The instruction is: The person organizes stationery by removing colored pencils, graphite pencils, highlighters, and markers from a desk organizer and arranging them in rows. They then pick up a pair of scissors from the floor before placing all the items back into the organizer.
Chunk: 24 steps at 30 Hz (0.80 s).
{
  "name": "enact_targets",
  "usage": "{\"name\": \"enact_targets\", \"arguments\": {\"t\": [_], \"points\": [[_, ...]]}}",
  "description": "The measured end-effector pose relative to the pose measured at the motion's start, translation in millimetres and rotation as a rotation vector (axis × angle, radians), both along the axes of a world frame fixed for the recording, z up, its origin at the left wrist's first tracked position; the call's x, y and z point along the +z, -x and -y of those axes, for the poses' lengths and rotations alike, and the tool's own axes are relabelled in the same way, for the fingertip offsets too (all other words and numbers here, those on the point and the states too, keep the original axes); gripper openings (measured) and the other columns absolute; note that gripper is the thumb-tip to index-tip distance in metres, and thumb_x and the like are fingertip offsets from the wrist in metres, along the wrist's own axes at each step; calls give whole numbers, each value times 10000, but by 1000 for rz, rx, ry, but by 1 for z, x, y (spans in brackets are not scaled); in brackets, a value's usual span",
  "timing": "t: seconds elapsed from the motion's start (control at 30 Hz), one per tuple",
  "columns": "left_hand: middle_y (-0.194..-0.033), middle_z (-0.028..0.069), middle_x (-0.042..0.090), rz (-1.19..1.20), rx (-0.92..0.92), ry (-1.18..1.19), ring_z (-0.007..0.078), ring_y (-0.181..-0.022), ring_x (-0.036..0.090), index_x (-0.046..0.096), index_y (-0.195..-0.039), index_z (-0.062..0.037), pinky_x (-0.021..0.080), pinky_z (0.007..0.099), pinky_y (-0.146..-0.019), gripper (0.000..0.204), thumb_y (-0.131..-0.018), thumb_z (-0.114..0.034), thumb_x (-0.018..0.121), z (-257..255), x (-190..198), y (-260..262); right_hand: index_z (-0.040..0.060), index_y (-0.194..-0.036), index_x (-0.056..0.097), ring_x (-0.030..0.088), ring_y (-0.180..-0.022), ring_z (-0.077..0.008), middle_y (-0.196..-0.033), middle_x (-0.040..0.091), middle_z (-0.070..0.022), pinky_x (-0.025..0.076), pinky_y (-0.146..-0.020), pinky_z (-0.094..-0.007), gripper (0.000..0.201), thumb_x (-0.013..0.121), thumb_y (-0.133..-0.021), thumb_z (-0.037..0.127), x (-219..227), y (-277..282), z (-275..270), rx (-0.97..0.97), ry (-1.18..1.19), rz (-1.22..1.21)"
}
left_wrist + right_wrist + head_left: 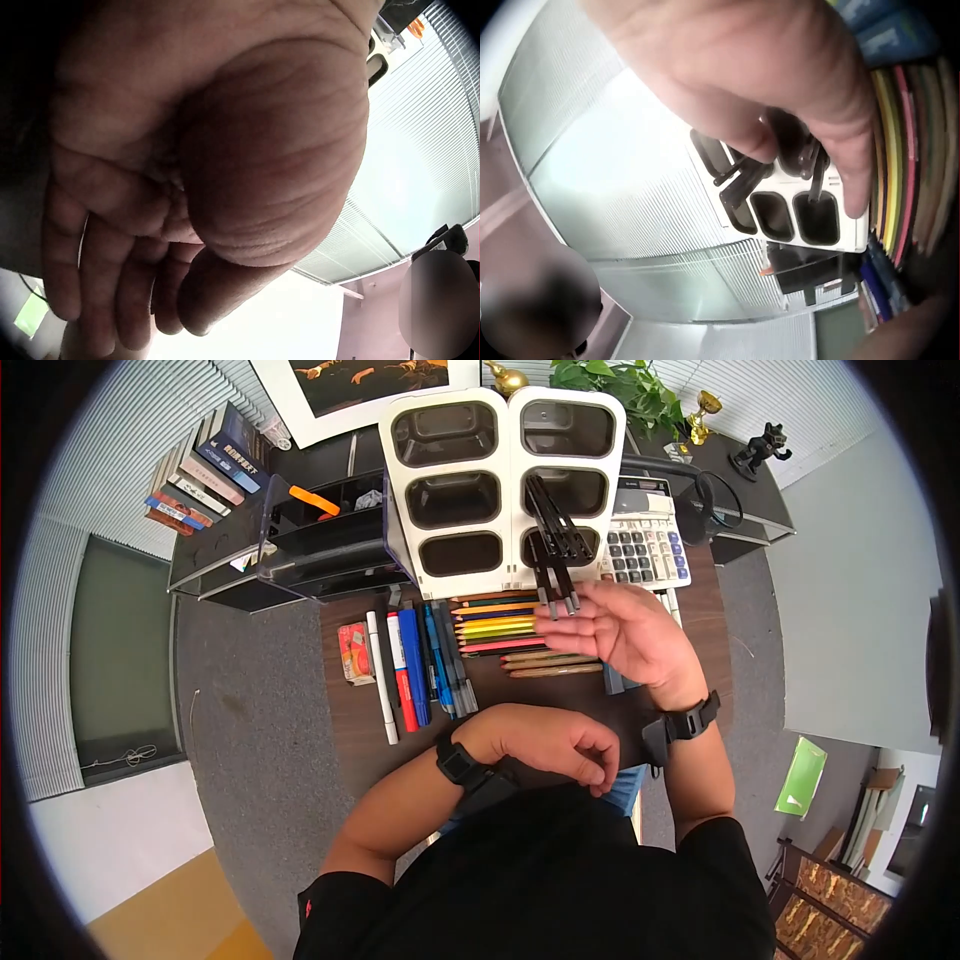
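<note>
Black pens (pixel 553 525) leaned from the white tray (pixel 465 583) at one o'clock; I judged them light, stiff, best pinched mid-shaft. My right hand (pixel 640 635) lay spread beside them, contact unclear; my left hand (pixel 545 743), five o'clock, curled loosely, empty.

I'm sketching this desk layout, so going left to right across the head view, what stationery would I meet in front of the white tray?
Small red box → white marker → red-and-white marker → blue marker → coloured pencils.
</note>
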State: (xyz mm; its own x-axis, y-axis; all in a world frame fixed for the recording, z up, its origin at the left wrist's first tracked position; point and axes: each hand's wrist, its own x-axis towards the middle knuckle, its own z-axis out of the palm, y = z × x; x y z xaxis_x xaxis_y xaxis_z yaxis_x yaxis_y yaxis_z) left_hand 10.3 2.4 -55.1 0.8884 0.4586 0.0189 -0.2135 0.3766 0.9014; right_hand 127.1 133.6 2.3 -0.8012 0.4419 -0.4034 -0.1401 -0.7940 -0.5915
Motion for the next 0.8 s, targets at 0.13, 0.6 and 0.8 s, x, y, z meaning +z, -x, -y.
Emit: {"name": "enact_targets", "arguments": {"t": [0.13, 0.6, 0.8], "points": [[-1093, 59, 691, -10, 7, -14, 148, -1043, 646, 630, -1116, -15, 507, 306, -920, 175, -1016, -156, 604, -1, 0, 0, -83, -1301, 533, 675, -1081, -272, -1164, 667, -180, 554, -936, -370, 388, 593, -1019, 178, 4, -22, 7, 73, -411, 341], [-1108, 60, 690, -6, 13, 7, 151, -1059, 651, 630, -1130, -18, 505, 309, -930, 186, -1016, -162, 603, 1, -3, 0, -7, -1340, 581, 609, -1180, -154, -1286, 648, -96, 478, -1015, -293, 357, 612, -985, 12, 49, 10, 16, -128, -1081, 326], [-1023, 58, 699, -25, 46, -27, 139, -976, 658, 630, -1085, -11, 522, 293, -866, 163, -1004, -147, 590, 1, 2, 0, -9, -1337, 582, 606, -1183, -142, -1265, 657, -86, 480, -1006, -286, 365, 637, -978, 25, 45, 19, 15, -142, -1068, 377]]}}
